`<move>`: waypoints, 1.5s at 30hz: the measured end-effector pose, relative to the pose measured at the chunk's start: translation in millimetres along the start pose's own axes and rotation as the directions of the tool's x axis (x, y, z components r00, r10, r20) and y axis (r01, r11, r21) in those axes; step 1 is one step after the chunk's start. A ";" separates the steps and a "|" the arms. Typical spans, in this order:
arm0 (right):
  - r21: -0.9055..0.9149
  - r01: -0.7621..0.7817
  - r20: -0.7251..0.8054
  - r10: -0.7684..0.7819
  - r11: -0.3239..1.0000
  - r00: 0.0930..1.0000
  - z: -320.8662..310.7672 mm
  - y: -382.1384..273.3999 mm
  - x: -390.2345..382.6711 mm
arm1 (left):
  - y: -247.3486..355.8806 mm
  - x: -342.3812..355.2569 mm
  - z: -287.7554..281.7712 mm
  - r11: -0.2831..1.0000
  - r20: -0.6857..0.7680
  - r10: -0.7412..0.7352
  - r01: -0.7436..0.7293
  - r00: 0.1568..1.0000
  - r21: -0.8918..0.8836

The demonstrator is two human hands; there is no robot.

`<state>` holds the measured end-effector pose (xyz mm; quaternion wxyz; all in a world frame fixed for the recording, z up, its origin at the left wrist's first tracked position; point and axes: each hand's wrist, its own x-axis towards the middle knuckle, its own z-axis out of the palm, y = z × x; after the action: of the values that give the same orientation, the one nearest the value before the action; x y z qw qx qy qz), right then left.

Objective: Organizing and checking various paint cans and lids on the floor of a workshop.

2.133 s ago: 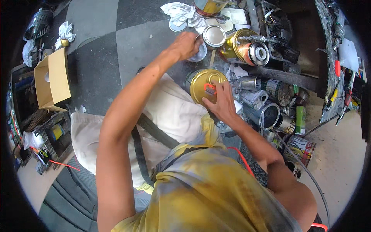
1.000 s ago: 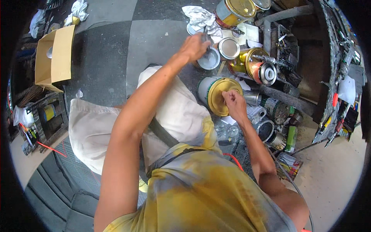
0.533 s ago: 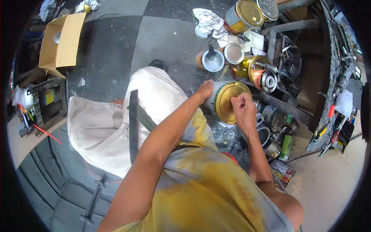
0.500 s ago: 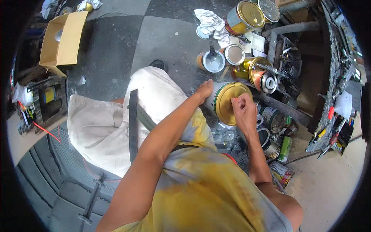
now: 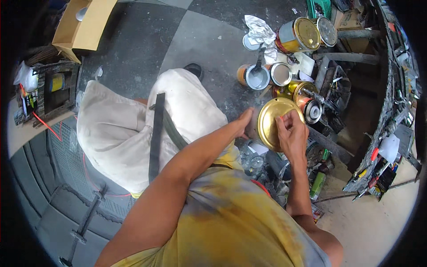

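Observation:
My left hand [image 5: 243, 119] is closed round the near left side of a large paint can, whose gold lid [image 5: 270, 123] faces up toward me. My right hand [image 5: 293, 131] pinches a small red tab [image 5: 279, 119] on that lid, its fingers bent over the top. Just beyond stand an open can of pale grey liquid [image 5: 257, 80] with a dark stick in it, a smaller closed can [image 5: 281, 74] and a gold can [image 5: 302, 87] with an orange-banded can [image 5: 311, 111] beside it. A white cloth bunched on my legs [image 5: 111, 129] lies left of my hands, or it is loose trousers.
Further up are more cans [image 5: 307, 33] and a crumpled rag [image 5: 259, 29]. A cluttered rack [image 5: 369, 147] with tools runs along the right. An open cardboard box [image 5: 89, 26] and a small crate [image 5: 49, 91] are on the left. Bottles and tins [image 5: 318, 184] lie below the rack.
My left hand has left the dark stick in the open can and come back to the large can's side. The large can appears lower and rightward in the picture, with my right hand still on its lid.

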<state>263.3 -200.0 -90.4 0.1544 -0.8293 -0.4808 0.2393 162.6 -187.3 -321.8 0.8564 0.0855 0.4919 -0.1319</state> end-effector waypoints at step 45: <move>-0.188 -0.054 0.201 0.093 0.981 0.975 58.0 30.0 64.7 | 21.1 -11.8 -44.8 0.927 0.062 -0.374 0.375 0.925 -0.004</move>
<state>280.7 -156.7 -169.6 0.0181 -0.8275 -0.4829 0.2859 126.7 -153.2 -333.6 0.8305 -0.0205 0.4741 -0.2917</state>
